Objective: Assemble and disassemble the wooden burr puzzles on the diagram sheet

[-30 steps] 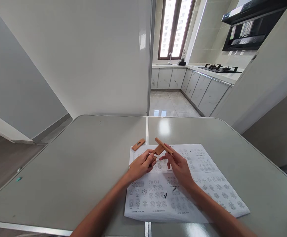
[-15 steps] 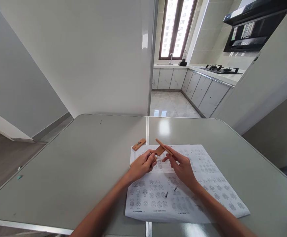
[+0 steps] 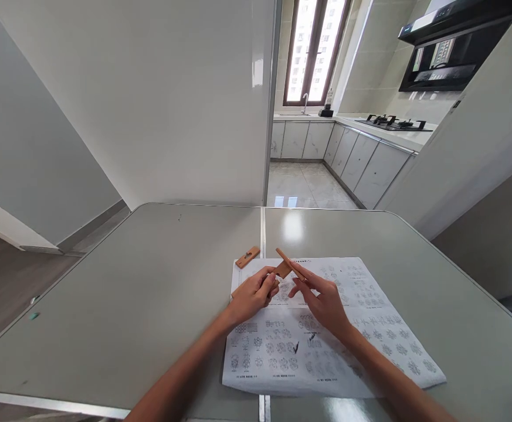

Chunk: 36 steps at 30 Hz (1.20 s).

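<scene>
My left hand [image 3: 256,295] is closed on a flat wooden puzzle piece [image 3: 283,269], whose upper right end shows past the fingers. A second wooden strip [image 3: 289,261] crosses that end at a slant, pinched in my right hand [image 3: 324,299]. The two pieces meet; whether they interlock I cannot tell. Another wooden piece [image 3: 247,257], with a cut-out slot and a small hole, lies beyond my left hand at the paper's far left corner. Beneath both hands spreads a printed sheet [image 3: 273,381] with many small diagrams.
The grey table [image 3: 106,305] has a metal seam [image 3: 263,231] down its middle. A small green bit [image 3: 34,315] lies near its left edge. Beyond the far edge stand a white wall panel [image 3: 172,117] and kitchen cabinets [image 3: 356,158] with a gas stove [image 3: 396,123].
The crossing strip and my right hand have shifted very slightly left. My left hand keeps its grip, and the loose piece lies where it was.
</scene>
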Tool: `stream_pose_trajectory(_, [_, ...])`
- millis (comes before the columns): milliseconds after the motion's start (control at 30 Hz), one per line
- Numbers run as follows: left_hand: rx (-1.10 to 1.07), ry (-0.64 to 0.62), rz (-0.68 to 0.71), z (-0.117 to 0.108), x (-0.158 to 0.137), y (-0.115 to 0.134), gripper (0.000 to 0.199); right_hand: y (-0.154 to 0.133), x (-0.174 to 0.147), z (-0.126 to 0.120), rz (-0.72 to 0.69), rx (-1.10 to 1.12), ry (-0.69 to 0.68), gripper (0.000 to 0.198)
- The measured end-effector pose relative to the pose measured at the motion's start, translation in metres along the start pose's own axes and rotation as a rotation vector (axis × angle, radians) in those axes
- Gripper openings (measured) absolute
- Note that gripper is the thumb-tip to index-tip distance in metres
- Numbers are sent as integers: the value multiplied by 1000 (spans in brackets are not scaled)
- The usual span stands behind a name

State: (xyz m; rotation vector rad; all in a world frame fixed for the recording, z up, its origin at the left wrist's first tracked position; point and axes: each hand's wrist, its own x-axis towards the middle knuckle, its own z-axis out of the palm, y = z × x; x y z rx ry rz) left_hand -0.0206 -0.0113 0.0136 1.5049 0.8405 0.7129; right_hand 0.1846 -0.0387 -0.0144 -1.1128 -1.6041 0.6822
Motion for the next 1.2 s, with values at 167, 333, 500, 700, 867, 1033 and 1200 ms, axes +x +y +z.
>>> stream_pose_trajectory(167, [37, 7, 8, 1, -2, 3, 47, 1, -1, 0, -10, 14, -27, 39])
stream_pose_trajectory(333, [21, 13, 0, 3, -2, 5, 44, 2, -2, -1, -17, 6, -49, 38])
stream_pose_trajectory(500, [-65, 40, 12, 10, 0, 2, 39, -2, -5, 5, -39, -7, -93, 37])
stream_pose_trajectory(700, [-35, 98, 30, 17, 2, -3, 38, -3, -7, 10, -22, 8, -40, 33])
stream_pose_trajectory(867, [25, 64, 75, 22, -1, -3, 38, -1, -7, 10, -44, -45, 25, 29])
stream_pose_trajectory(1033, [109, 65, 92, 22, -2, -1, 36, 1, -8, 11, -56, -97, 46, 28])
stream_pose_trajectory(1200, [197, 72, 91, 20, -2, 1, 36, 2, -7, 9, -96, -118, 45, 26])
